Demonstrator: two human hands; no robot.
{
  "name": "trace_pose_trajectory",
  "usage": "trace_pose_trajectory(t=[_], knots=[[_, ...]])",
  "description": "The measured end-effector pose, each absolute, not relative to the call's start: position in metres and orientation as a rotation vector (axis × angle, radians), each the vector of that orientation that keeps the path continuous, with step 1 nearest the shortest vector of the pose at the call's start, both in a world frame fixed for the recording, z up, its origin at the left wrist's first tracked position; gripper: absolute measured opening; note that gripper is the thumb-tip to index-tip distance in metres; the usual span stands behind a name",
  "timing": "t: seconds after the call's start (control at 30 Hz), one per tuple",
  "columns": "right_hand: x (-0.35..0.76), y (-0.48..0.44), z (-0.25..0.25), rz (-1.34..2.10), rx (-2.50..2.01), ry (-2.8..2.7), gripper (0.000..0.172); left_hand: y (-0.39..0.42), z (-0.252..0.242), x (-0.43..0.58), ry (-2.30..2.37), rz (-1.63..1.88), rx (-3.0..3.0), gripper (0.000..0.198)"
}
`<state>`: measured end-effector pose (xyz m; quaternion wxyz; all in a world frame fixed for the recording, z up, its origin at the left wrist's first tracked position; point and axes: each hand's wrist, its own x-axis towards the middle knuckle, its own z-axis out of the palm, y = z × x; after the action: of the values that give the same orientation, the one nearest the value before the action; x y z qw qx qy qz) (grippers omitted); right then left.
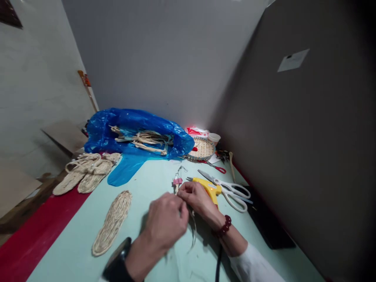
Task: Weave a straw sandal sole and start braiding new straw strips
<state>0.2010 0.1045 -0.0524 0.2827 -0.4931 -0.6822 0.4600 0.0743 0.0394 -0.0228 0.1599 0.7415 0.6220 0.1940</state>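
Observation:
A pink binder clip (178,181) grips the top of a thin straw braid (176,188), and a wire piece extends beyond the clip. My right hand (198,199) pinches the braid just below the clip. Close beside it, my left hand (167,217) is closed on the strands, its fingertips mostly hidden. Loose straw ends (194,231) trail down from between the hands. A yellow glue gun (210,188) lies right behind my right hand, next to white-handled scissors (230,190).
A woven straw sole (113,223) lies left of my hands; a pair of straw sandals (91,172) sits farther left. At the back are a blue plastic bag (138,117) holding straw bundles, a woven basket (202,149) and red-handled scissors (219,169). A black flat object (270,223) lies right.

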Motion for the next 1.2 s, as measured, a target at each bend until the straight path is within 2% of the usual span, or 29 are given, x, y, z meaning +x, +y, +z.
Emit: trace_pose_trajectory(t=[0.13,0.2,0.37,0.67,0.97,1.2], knots=[[0.201,0.103,-0.049,1.218,-1.36,-1.873,0.025,0.065,-0.023,0.052,1.898,0.693,1.77,0.022],[0.199,0.102,-0.045,1.216,-1.376,-1.888,0.024,0.077,-0.031,0.047,1.77,0.614,1.639,0.028],[0.198,0.099,-0.039,1.129,-1.399,-1.959,0.02,0.088,-0.046,0.049,1.539,0.448,1.444,0.029],[0.199,0.09,-0.03,0.799,-1.503,-2.147,0.025,0.091,-0.049,0.042,1.534,0.551,1.482,0.031],[0.196,0.084,-0.026,0.618,-1.553,-2.235,0.016,0.09,-0.061,0.047,1.54,0.65,1.394,0.033],[0.201,0.079,-0.018,0.345,-1.613,-2.317,0.021,0.093,-0.065,0.047,1.549,0.761,1.364,0.035]])
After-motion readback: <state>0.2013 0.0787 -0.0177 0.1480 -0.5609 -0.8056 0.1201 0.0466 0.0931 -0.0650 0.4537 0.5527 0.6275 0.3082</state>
